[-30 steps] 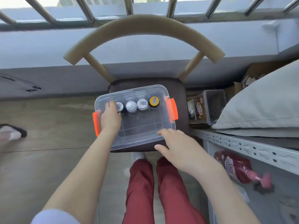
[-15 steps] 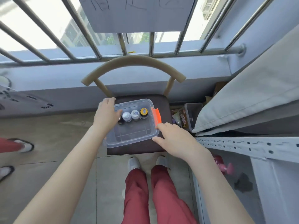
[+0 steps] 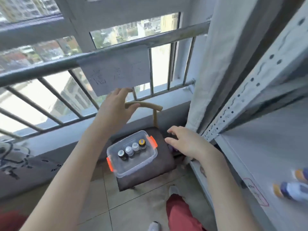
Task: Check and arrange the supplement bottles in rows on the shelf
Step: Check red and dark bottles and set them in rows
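Observation:
A clear plastic box [image 3: 133,169] with orange latches sits on a dark chair seat [image 3: 150,177]. Inside it, several supplement bottles [image 3: 131,150] stand upright in one row along the far wall. My left hand [image 3: 116,104] hovers well above the box, fingers relaxed, holding nothing. To the right of the box my right hand [image 3: 185,142] is spread in the air with nothing in it. On the grey metal shelf [image 3: 260,155] at the right, two blurred bottles [image 3: 291,190] lie near the frame edge.
A window railing [image 3: 66,65] with a paper sheet [image 3: 116,70] taped to it runs behind the chair. A white curtain [image 3: 211,64] hangs beside the shelf's perforated upright [image 3: 241,97]. My red-trousered leg [image 3: 180,212] and shoes stand on the tiled floor.
Both hands let go of the box and rose. The view swung up and to the right, bringing the shelf and its bottles into sight.

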